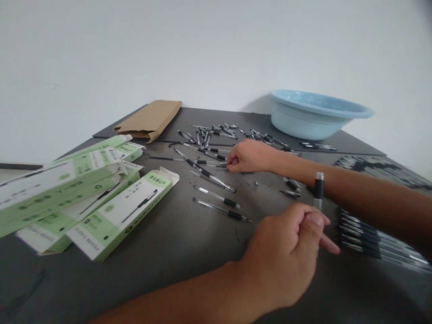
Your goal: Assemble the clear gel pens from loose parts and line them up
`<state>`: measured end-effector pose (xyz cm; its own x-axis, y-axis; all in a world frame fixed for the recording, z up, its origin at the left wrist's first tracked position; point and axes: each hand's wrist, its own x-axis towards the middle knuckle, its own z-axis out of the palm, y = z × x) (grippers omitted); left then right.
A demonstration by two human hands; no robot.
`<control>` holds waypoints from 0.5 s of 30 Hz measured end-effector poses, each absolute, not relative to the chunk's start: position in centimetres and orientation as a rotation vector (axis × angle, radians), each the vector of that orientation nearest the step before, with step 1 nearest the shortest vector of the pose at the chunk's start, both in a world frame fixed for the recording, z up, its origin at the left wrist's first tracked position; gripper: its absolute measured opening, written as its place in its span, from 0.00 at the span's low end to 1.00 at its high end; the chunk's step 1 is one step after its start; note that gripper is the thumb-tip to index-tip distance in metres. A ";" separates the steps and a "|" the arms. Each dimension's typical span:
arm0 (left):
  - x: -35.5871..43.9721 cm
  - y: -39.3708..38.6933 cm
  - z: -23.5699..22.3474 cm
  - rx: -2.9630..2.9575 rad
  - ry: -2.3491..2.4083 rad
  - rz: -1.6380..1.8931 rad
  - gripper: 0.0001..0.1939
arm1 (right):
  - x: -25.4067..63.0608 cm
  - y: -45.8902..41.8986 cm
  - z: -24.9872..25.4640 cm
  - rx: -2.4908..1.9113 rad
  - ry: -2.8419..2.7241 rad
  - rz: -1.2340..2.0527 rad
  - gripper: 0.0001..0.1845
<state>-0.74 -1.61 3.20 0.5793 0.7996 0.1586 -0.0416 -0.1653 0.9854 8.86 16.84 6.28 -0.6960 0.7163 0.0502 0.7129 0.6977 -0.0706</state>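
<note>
My left hand point(286, 252) is closed around a clear pen barrel point(319, 186) with a black grip, held upright with its open end up. Farther off, my right hand point(251, 155) reaches across to the left. Its fingertips pinch a thin dark pen refill point(218, 166) low over the table. Around those fingers lie clear pen barrels with black grips, among them one long pen point(216, 177). Between my two hands, two more pen pieces lie side by side, a barrel point(216, 196) and a pen with a tip point(221, 209). A small metal pen tip point(256, 183) lies nearby.
Green and white pen boxes point(124, 211) are piled at the left. A brown paper envelope point(151, 119) lies at the back left, a light blue basin point(303, 119) at the back right. Loose pen parts point(205, 135) are heaped mid-table. Rows of pens point(378, 240) lie at right under my forearm.
</note>
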 end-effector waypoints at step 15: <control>-0.6 -2.1 2.8 1.683 0.579 0.907 0.16 | 18.4 8.8 10.5 -1.271 -1.821 1.117 0.21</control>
